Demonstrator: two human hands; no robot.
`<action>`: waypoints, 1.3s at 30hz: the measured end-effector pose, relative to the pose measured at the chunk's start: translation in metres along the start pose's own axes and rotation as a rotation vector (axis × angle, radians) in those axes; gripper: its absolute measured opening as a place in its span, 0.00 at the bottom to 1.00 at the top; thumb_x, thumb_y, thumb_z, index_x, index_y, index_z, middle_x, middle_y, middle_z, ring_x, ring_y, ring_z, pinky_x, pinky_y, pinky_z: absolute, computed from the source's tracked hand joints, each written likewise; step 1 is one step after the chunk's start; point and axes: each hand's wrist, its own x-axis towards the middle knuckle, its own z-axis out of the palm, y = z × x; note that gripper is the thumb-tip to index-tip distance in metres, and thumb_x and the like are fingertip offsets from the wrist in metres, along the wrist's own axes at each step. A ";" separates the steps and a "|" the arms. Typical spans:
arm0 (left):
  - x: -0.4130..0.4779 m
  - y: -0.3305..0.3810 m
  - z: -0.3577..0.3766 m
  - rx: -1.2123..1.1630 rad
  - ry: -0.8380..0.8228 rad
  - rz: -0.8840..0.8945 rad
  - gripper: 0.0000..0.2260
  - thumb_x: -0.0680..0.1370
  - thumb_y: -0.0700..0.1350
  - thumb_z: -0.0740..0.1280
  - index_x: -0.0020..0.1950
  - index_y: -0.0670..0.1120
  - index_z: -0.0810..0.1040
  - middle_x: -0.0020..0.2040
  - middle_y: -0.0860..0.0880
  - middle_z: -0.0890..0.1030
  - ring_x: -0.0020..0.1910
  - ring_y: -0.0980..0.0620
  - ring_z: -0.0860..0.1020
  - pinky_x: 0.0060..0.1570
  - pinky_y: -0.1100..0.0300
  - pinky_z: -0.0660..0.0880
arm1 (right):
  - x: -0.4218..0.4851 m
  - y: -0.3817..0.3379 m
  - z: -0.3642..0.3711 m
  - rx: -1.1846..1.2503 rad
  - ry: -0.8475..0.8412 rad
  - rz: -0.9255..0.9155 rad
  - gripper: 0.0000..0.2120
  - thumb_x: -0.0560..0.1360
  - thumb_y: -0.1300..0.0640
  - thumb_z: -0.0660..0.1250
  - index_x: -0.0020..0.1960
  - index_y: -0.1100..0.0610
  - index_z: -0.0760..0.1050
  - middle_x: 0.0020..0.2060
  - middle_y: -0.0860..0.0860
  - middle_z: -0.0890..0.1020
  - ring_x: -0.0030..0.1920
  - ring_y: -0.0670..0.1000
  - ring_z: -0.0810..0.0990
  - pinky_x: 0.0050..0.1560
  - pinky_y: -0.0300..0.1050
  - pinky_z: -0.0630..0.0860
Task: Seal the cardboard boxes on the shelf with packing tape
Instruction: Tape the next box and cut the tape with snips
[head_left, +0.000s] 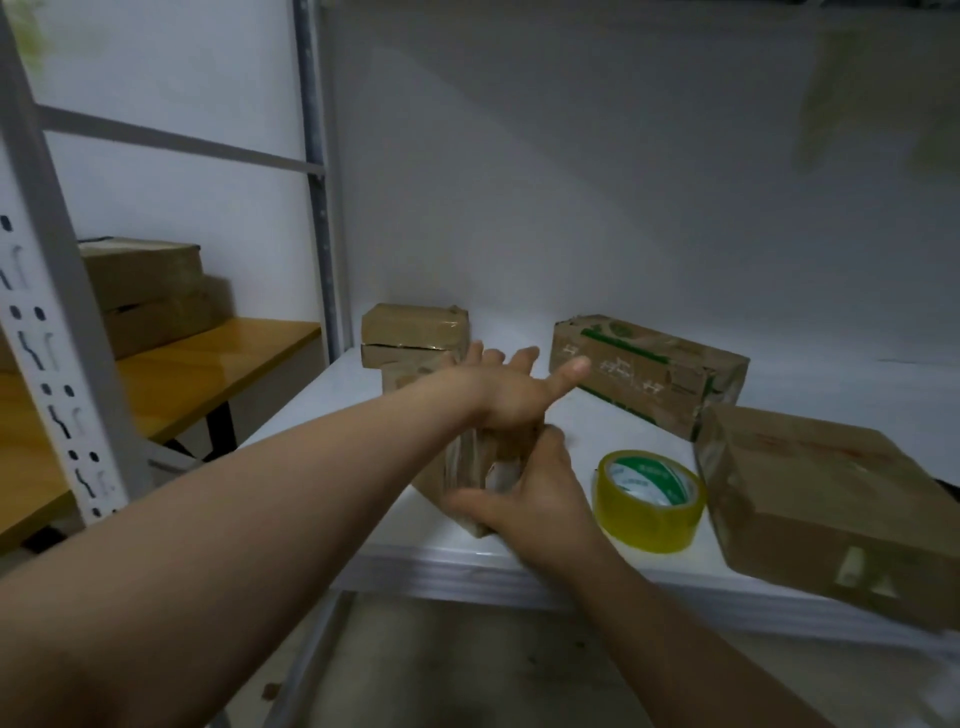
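Left hand (511, 392): fingers straight and spread, palm pressing down on the small box (460, 462).
Right hand (524, 501): apparently curled round the box's near end, though blur softens the fingers.
Small box: at the front of the white shelf (441, 569), between both hands.
Handling: probably light; stiff card, corners crushable; best held by opposite faces.
Tape roll (649, 501): lying flat just right of the hands, untouched.
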 end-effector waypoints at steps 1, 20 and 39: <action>-0.002 0.000 -0.003 -0.021 -0.018 0.007 0.46 0.70 0.80 0.39 0.82 0.56 0.45 0.83 0.46 0.49 0.81 0.41 0.40 0.75 0.33 0.42 | -0.004 0.004 0.003 -0.004 -0.018 0.018 0.48 0.59 0.40 0.80 0.70 0.50 0.59 0.62 0.47 0.73 0.61 0.50 0.76 0.61 0.52 0.79; -0.023 -0.041 -0.089 -0.416 0.057 0.014 0.24 0.77 0.65 0.64 0.49 0.44 0.84 0.40 0.49 0.85 0.35 0.54 0.83 0.36 0.62 0.79 | -0.011 -0.064 -0.046 0.062 0.113 -0.200 0.56 0.64 0.37 0.79 0.79 0.43 0.47 0.75 0.45 0.61 0.74 0.49 0.62 0.72 0.51 0.67; 0.011 -0.011 -0.047 -0.184 0.039 -0.155 0.35 0.82 0.68 0.44 0.82 0.46 0.54 0.82 0.43 0.55 0.80 0.40 0.55 0.77 0.41 0.53 | -0.007 -0.019 0.004 0.125 -0.105 -0.003 0.52 0.63 0.43 0.82 0.74 0.46 0.52 0.68 0.47 0.70 0.67 0.52 0.73 0.66 0.51 0.75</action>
